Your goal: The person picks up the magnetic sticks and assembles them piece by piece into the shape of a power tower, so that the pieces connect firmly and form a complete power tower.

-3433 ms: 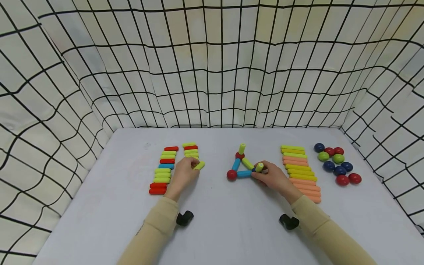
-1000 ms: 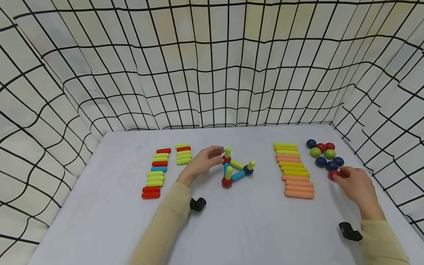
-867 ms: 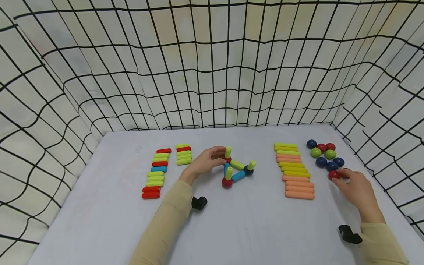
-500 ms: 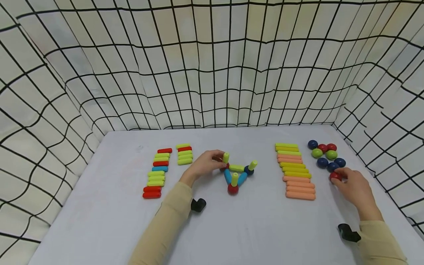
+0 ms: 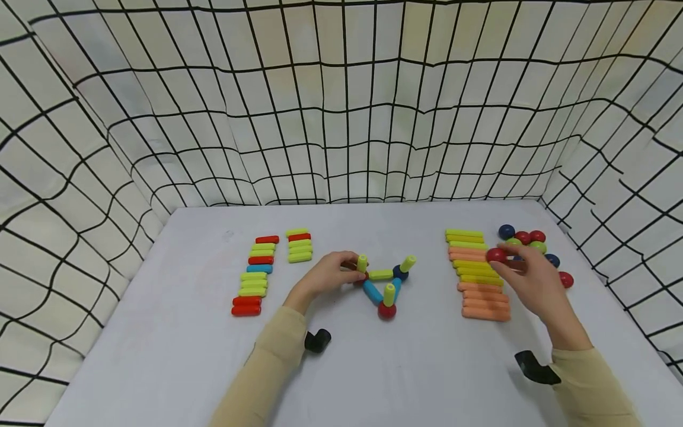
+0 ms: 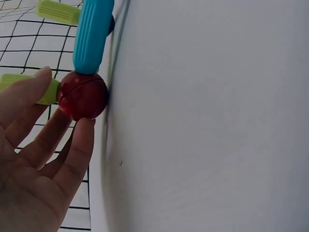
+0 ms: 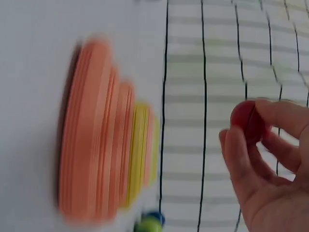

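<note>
A triangular frame of sticks and balls [image 5: 373, 292] lies mid-table in the head view, with red balls at two corners and a dark blue ball [image 5: 400, 272] at the third. Short yellow-green sticks [image 5: 389, 295] stand up from its corners. At the left corner, my left hand [image 5: 331, 276] holds the frame. In the left wrist view, its thumb lies against a yellow-green stick and a fingertip touches the red ball [image 6: 83, 95]. My right hand [image 5: 533, 287] pinches a loose red ball [image 5: 496, 255] between thumb and fingers, raised above the table beside the long sticks.
Short red, yellow-green and blue sticks [image 5: 260, 268] lie in two columns on the left. Long yellow and orange sticks [image 5: 485, 304] form a column on the right. Several balls [image 5: 507, 231] lie beyond, partly behind my right hand. Black-lined netting [image 5: 352, 112] encloses the table.
My right hand has lifted a red ball from the group and carried it left. My left hand has turned the frame, swinging its front corner right. The short stick it held earlier stands there.
</note>
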`<state>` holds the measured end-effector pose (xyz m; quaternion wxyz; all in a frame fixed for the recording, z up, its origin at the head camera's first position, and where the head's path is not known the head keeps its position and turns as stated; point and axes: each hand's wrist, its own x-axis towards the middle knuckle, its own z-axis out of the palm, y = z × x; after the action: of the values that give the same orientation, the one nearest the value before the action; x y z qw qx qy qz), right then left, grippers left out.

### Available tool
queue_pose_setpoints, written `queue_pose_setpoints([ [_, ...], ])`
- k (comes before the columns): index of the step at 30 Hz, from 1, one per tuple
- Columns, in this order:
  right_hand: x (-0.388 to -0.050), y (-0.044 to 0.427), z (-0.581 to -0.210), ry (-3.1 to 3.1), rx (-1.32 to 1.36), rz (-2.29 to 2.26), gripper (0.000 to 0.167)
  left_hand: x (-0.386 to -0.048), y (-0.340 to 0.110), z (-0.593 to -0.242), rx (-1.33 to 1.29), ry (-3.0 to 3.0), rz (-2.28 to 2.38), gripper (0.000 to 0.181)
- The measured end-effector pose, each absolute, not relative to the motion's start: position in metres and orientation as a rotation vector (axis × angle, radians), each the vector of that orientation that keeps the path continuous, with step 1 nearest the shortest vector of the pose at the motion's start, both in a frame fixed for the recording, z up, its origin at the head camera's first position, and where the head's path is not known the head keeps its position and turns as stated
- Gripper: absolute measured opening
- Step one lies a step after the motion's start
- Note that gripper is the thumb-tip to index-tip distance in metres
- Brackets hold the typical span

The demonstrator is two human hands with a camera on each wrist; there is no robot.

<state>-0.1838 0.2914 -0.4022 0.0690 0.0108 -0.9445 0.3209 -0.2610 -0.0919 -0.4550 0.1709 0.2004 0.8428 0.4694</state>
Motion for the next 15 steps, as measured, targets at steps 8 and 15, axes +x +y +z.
queue_pose_setpoints([
  [8, -0.204, 0.229, -0.407, -2.91, 0.311, 1.507, 0.058, -0.249, -0.095, -0.454, 0.562, 2.404, 1.363, 0.022],
  [15, -0.214, 0.199, -0.41, -2.836, 0.391, 1.542, 0.053, -0.246, -0.096, -0.453, 0.574, 2.419, 1.367, 0.022],
])
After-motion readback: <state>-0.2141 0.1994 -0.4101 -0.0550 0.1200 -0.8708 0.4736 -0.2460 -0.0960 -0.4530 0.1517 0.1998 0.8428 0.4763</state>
